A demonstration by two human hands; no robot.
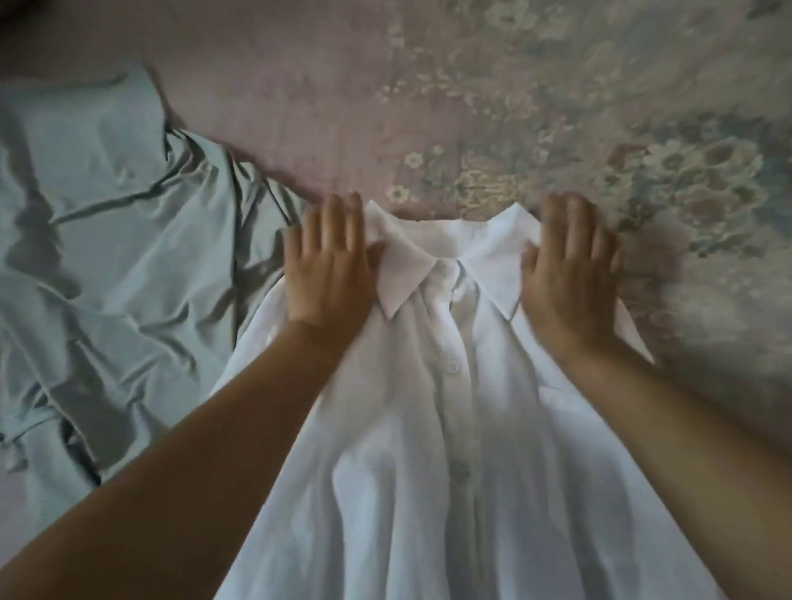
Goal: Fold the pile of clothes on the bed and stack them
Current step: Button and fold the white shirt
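You've got a white button-up shirt laid front-up on the bed, collar at the far end, hem running toward you off the near edge. Placket is buttoned, fabric rippled in long folds, collar points spread left and right. Left of it, touching its left edge, a pale green garment lies crumpled and unfolded, heavily creased, reaching to the left edge of view.

Both forearms and hands bare, unsleeved.
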